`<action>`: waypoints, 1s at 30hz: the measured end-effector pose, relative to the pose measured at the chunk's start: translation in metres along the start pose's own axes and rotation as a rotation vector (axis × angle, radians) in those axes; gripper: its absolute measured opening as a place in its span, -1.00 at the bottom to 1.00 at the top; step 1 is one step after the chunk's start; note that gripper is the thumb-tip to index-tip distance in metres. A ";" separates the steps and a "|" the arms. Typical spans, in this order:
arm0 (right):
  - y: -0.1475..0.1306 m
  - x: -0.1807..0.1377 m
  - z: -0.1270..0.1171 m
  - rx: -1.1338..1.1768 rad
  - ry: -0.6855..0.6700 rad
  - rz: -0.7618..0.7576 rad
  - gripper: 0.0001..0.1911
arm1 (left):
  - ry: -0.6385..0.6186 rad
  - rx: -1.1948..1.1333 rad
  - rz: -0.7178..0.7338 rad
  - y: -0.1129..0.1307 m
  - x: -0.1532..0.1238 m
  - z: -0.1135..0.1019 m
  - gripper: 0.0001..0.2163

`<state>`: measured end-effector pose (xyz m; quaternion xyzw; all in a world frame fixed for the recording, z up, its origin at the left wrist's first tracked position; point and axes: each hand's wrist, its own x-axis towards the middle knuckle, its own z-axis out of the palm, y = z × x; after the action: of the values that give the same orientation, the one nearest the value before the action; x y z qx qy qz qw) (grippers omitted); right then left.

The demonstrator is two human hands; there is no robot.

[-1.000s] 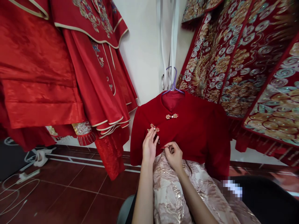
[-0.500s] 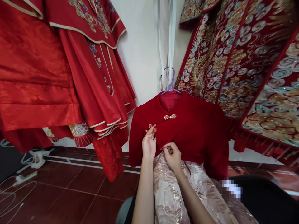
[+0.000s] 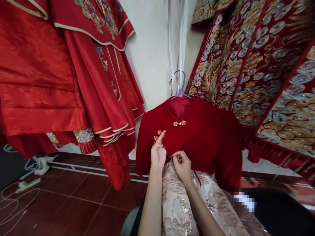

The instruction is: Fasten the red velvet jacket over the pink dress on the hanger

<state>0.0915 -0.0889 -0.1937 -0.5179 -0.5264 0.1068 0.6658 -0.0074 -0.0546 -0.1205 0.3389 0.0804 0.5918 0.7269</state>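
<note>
A short red velvet jacket [image 3: 201,137] hangs in front of me on a purple hanger [image 3: 182,86]. At its neckline is a gold, flower-shaped clasp [image 3: 179,123]. My left hand [image 3: 158,154] lies against the jacket's front, palm partly towards me, with fingers stretched upward beside a second gold flower ornament [image 3: 159,132]. Just to the right, my right hand [image 3: 182,165] has thumb and forefinger pinched on the jacket's lower front edge. Anything finer between those fingertips is too small to make out. Below the hem, a pale, shiny patterned fabric [image 3: 179,200] spreads beneath my forearms.
Red garments with cream piping [image 3: 98,88] hang at the left. Heavily embroidered red garments [image 3: 261,72] hang at the right. White rack poles [image 3: 181,39] stand behind the hanger. Pale shoes [image 3: 42,166] and a white power strip [image 3: 29,185] are on the tiled floor.
My left hand's raised finger has tilted slightly right, and its other fingers look more bent. The right hand keeps its pinch at the hem. The view has shifted slightly.
</note>
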 end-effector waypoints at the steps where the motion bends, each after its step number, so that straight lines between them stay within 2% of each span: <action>1: 0.000 0.000 0.000 -0.002 0.002 -0.003 -0.89 | -0.001 0.005 0.004 0.000 0.000 0.000 -0.45; 10: 0.000 0.001 0.002 -0.008 0.004 -0.015 -0.89 | 0.039 0.036 0.002 0.004 -0.001 -0.002 -0.56; 12: -0.001 0.001 0.002 -0.007 0.008 -0.018 -0.89 | 0.102 0.015 -0.013 0.005 0.001 -0.005 -0.65; 15: -0.001 0.001 0.001 -0.011 0.010 -0.014 -0.89 | 0.265 -0.020 -0.011 0.004 0.006 -0.006 -0.81; 18: -0.002 0.001 0.000 -0.009 0.002 -0.001 -0.89 | 0.350 0.001 0.022 -0.003 0.011 -0.005 -0.84; 24: -0.001 0.001 0.000 -0.013 0.002 -0.004 -0.89 | 0.407 0.021 0.001 -0.009 0.014 0.002 -0.86; 30: -0.002 0.001 0.000 0.009 0.000 0.016 -0.89 | 0.391 0.001 -0.056 -0.006 0.014 0.009 -0.84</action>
<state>0.0914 -0.0894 -0.1917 -0.5190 -0.5217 0.1147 0.6673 0.0063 -0.0454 -0.1136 0.2155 0.2296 0.6257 0.7137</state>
